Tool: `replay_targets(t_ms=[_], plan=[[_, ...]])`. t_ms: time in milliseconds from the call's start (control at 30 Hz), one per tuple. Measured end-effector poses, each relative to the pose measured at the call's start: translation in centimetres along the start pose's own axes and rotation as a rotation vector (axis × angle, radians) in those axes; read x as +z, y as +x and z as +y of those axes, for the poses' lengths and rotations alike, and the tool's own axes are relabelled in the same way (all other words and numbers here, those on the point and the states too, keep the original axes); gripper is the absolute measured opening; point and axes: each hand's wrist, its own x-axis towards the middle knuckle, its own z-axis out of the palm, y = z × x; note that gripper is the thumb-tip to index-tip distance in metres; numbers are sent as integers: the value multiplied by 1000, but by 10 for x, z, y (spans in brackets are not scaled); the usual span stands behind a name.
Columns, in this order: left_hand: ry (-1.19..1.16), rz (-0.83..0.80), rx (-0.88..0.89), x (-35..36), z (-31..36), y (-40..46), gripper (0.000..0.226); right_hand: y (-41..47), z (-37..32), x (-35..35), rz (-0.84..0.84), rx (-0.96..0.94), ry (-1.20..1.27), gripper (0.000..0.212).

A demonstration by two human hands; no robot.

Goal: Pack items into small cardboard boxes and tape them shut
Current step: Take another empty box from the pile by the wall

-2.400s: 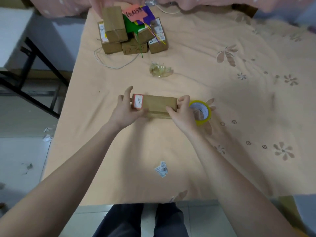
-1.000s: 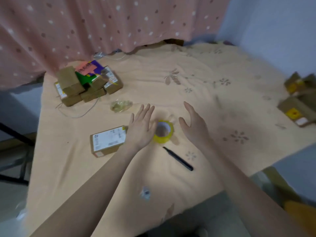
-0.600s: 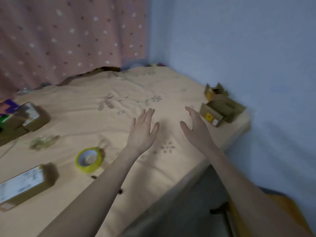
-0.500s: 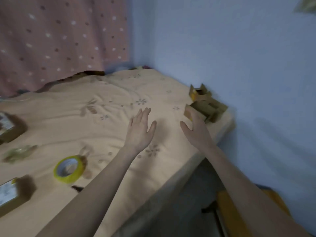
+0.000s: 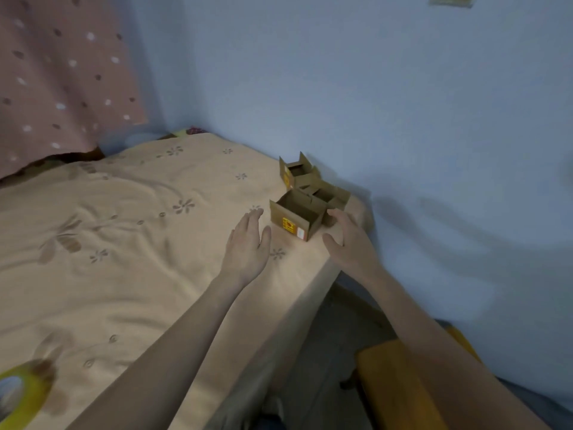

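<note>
one peach bedsheet beside blue wall

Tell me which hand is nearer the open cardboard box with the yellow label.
Right. The right hand is beside the open cardboard box, its fingers at the box's right end wall. The left hand hovers off its left front corner, with a gap between them.
</note>
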Motion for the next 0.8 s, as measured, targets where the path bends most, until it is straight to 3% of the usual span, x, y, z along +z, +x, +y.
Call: replay_targets(t_ms=[500, 800], plan=[[42, -72, -146, 83, -46, 205, 50, 195, 65, 0, -100, 78, -173, 48], [180, -263, -395, 136, -79, 257, 55, 267, 99, 16, -353, -22, -222, 38]])
